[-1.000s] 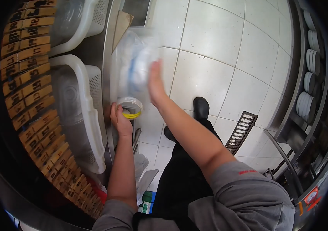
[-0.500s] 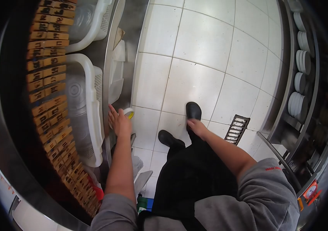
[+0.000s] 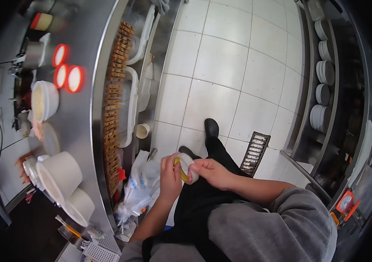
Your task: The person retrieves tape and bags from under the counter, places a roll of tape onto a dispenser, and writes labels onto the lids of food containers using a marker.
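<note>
Holding a tape [image 3: 188,161] in the air in front of me. My left grip [image 3: 171,177] curls around its yellow side; my right grip [image 3: 214,172] pinches its white rim. On the steel surface [image 3: 83,122] to my left, two white tubs [image 3: 61,177] stand toward the near corner; a bowl [image 3: 48,101] and three red-rimmed lids [image 3: 75,79] sit farther along. Plastic bags [image 3: 135,192] bunch beside the surface's long edge.

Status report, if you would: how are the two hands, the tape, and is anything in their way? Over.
Left hand gripping tape. Right hand pinching its other side. No obstacle seen between hands and tape.
</note>
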Motion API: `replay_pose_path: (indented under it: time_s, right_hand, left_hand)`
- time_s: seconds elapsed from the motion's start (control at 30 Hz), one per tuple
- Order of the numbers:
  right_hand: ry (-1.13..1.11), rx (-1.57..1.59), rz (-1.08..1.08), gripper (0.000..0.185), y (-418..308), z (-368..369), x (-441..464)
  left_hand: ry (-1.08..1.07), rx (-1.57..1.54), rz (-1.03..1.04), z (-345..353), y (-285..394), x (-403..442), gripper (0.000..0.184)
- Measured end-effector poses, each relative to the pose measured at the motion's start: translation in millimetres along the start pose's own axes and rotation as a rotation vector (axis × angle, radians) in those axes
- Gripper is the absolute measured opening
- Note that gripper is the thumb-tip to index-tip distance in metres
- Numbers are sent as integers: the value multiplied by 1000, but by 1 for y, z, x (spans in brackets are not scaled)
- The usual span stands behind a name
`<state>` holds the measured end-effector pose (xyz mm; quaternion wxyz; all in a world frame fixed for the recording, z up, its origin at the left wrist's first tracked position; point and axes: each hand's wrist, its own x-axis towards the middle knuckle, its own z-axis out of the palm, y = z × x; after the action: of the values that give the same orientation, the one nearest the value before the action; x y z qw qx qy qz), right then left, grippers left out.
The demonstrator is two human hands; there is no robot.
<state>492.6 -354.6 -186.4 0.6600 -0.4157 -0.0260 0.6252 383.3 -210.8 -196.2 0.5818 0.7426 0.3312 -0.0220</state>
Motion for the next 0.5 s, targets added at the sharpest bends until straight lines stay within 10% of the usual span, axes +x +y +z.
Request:
replay_pose_path:
  time_s: [0.07,0.13,0.37,0.5]
  right_hand:
    - [-126,35,-1,33,-9,22,-15]
    - [-129,-35,-92,28,-19,49,-37]
    - [-72,-895,-941,17,15,89,-96]
    - [-170,-367,-334,19,42,128,-144]
  left_hand:
    - [157,443,327,-13,33,-17,24]
    - [141,488,189,-28,58,-33,22]
    - [-135,-569,-436,-34,74,-117,11]
    - [159,-51,19,-42,58,-180,10]
